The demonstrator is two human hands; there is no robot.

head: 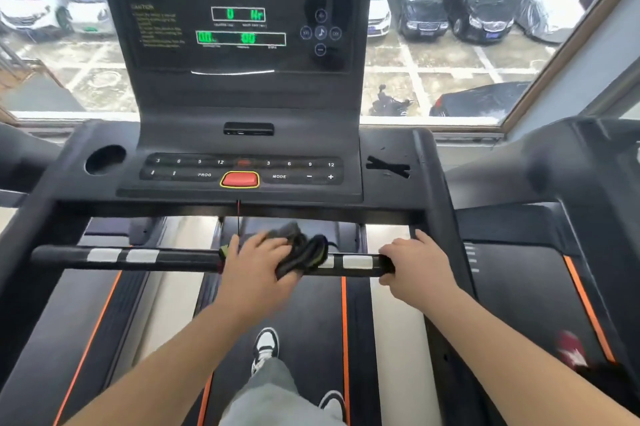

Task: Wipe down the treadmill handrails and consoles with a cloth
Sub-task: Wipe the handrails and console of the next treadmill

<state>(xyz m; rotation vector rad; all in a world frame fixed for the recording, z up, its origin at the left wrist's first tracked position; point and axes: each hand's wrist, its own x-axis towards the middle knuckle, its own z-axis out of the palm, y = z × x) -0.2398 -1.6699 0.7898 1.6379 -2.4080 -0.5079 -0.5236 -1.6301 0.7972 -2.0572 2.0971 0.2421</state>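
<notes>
The treadmill (311,321) fills the view, its dark belt running away from the person between orange-striped side rails, with a second treadmill (540,270) just beside it on the right. Behind both, a wide window (450,79) looks down on parked cars. The console (239,27) stands upright at the treadmill's head, green digits lit on its dark display, and below it a sloped keypad (242,167) carries numbered keys. A round cup holder (105,159) sits left of the keypad. The handrail (173,257) is the black crossbar nearest the person; its long axis lies level from left to right across the belt, with silver sensor plates (356,261) set into it on either side. The right hand (415,263) is near the bar's right end, its grip clenched round the handrail just past a sensor plate. The left hand (256,263) is at the bar's middle, its grip closed over the cloth (304,252) and pressing it onto the rail. The cloth (dark grey, with a green edge) is bunched on top of the handrail between the two hands, its folds trailing right from the left fingers towards the sensor plate. A red stop button (240,179) sits at the keypad's centre, and a thin red cord (238,218) hangs straight down from it to the handrail.
</notes>
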